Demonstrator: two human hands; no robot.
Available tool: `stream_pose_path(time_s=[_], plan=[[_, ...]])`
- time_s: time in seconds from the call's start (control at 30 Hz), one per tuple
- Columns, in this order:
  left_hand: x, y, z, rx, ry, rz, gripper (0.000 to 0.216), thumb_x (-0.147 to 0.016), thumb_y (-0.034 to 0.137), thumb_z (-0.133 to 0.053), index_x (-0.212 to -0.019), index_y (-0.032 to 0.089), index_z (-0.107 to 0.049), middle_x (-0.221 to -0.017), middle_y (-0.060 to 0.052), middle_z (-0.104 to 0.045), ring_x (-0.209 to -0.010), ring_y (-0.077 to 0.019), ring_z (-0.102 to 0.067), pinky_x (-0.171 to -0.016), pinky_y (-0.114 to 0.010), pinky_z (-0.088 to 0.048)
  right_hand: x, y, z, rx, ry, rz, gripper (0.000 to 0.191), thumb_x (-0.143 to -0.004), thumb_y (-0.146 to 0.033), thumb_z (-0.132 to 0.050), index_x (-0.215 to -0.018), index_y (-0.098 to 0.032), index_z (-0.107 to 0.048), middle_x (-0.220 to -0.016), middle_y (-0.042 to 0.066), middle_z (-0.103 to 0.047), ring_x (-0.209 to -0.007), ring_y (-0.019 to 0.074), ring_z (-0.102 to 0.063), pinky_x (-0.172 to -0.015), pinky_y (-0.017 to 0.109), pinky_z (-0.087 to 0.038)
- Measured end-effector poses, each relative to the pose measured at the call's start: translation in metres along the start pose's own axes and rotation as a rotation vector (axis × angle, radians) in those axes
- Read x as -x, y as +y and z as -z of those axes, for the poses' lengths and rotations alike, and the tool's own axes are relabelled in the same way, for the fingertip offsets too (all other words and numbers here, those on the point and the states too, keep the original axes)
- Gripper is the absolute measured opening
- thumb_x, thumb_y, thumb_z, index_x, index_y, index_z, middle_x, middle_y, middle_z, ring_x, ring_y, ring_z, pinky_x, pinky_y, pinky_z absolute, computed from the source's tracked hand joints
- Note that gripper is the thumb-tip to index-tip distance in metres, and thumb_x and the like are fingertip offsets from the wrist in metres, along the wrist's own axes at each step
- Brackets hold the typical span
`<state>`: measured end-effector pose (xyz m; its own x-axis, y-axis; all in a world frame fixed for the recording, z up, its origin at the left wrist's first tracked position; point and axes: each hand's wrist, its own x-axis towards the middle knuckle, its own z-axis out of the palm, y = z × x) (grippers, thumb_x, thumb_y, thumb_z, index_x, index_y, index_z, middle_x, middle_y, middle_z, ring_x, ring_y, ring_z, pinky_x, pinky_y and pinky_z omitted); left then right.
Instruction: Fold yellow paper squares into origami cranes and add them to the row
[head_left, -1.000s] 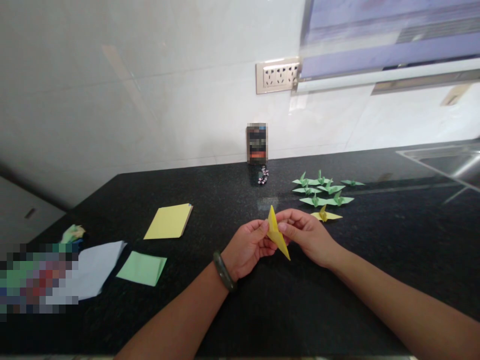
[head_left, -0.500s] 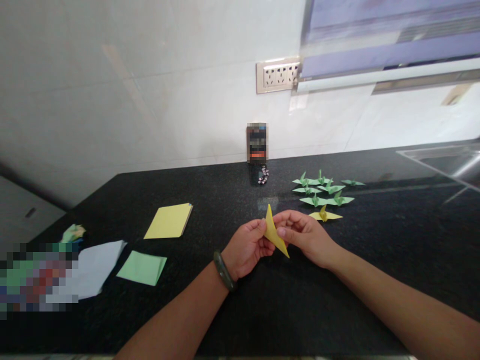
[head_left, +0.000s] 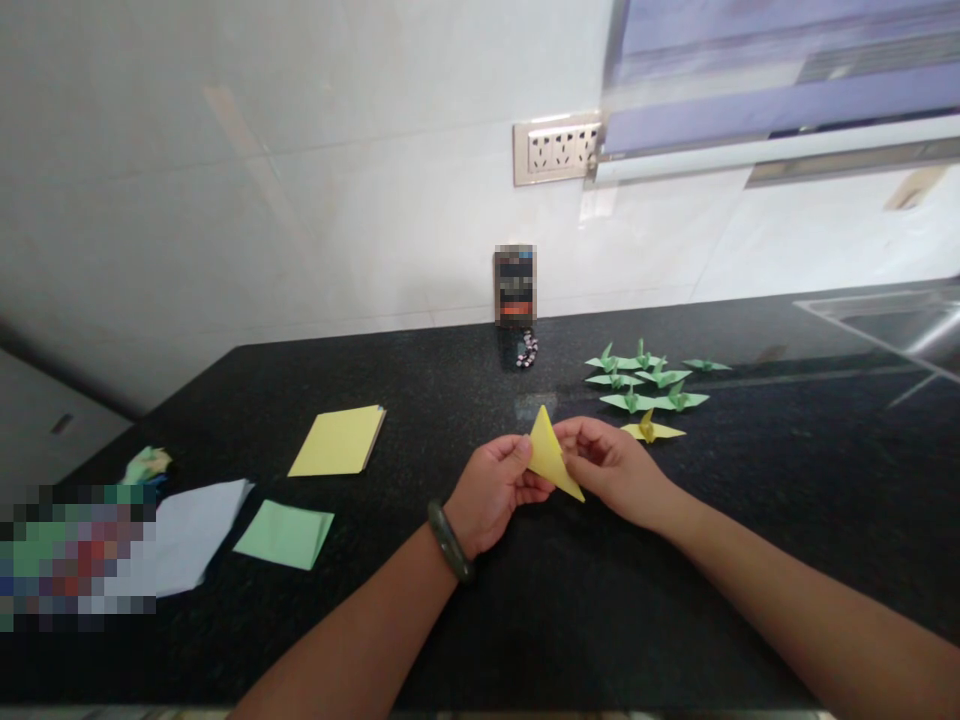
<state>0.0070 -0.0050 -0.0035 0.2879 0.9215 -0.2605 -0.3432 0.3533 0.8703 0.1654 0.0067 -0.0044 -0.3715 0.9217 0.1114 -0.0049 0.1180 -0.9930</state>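
Note:
Between my two hands, above the dark counter, is a piece of yellow origami paper (head_left: 551,457) folded into a triangle. My left hand (head_left: 499,492), with a dark bangle (head_left: 450,541) at its wrist, pinches the left edge, thumb on the near face. On the other edge, my right hand (head_left: 607,465) closes its fingers on the paper; part of its grip is hidden behind the fold. Just beyond that hand lies a yellow paper crane (head_left: 649,430), with several green paper cranes (head_left: 631,400) grouped behind it.
A stack of yellow paper (head_left: 339,441), a folded green paper (head_left: 283,535) and white sheets (head_left: 196,530) lie to the left on the black counter (head_left: 525,640). A blurred phone-like object (head_left: 515,286) leans on the wall by a beaded strap (head_left: 528,350). A sink (head_left: 885,320) is at right.
The yellow paper has turned so that its face shows wider, as a fuller triangle. My right hand has shifted slightly up and right; my left hand stays almost in place.

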Motion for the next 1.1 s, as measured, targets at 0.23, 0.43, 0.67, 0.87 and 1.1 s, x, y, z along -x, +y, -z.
stream_pose_path(time_s=[0.23, 0.43, 0.67, 0.87, 1.1], plan=[[0.005, -0.001, -0.006, -0.198, -0.059, 0.006, 0.023, -0.081, 0.028, -0.053, -0.083, 0.007, -0.064, -0.071, -0.007, -0.064, -0.059, -0.0098, -0.059, -0.06, -0.022, -0.048, -0.004, 0.012, 0.004, 0.11, -0.009, -0.027, 0.022, -0.065, -0.013, -0.059, -0.086, -0.017, -0.056, -0.07, -0.001, -0.06, -0.059, 0.0108, -0.054, -0.053, 0.023, -0.042], [0.005, 0.001, -0.008, 0.041, -0.084, 0.098, 0.021, -0.085, 0.026, -0.046, -0.091, 0.01, -0.059, -0.072, -0.006, -0.065, -0.059, -0.0101, -0.061, -0.062, -0.023, -0.047, 0.0, 0.003, 0.004, 0.427, 0.046, 0.247, 0.007, -0.071, -0.014, -0.054, -0.07, -0.016, -0.06, -0.066, 0.0, -0.054, -0.061, 0.012, -0.05, -0.056, 0.024, -0.039], [0.008, 0.003, -0.008, 0.03, -0.084, 0.272, 0.041, -0.087, 0.04, -0.041, -0.08, 0.006, -0.063, -0.071, -0.012, -0.068, -0.066, -0.0159, -0.065, -0.06, -0.024, -0.046, 0.002, 0.0, 0.002, 0.462, 0.116, 0.272, 0.007, -0.072, -0.012, -0.05, -0.071, -0.017, -0.054, -0.065, 0.0, -0.053, -0.059, 0.0121, -0.049, -0.054, 0.024, -0.039], [0.007, 0.004, -0.005, 0.082, -0.103, 0.306, 0.033, -0.087, 0.034, -0.044, -0.084, 0.008, -0.063, -0.071, -0.012, -0.068, -0.065, -0.0158, -0.065, -0.061, -0.025, -0.048, -0.001, -0.005, 0.007, 0.499, 0.02, 0.466, 0.012, -0.076, -0.013, -0.053, -0.08, -0.02, -0.062, -0.075, 0.004, -0.057, -0.069, 0.015, -0.054, -0.062, 0.028, -0.043], [0.006, 0.007, -0.003, 0.143, -0.092, 0.276, 0.026, -0.086, 0.029, -0.047, -0.081, 0.008, -0.061, -0.069, -0.009, -0.065, -0.058, -0.0115, -0.061, -0.054, -0.022, -0.049, -0.002, -0.004, 0.012, 0.483, -0.072, 0.482, 0.017, -0.074, -0.012, -0.055, -0.079, -0.022, -0.068, -0.079, 0.004, -0.054, -0.07, 0.0141, -0.054, -0.057, 0.026, -0.043]])
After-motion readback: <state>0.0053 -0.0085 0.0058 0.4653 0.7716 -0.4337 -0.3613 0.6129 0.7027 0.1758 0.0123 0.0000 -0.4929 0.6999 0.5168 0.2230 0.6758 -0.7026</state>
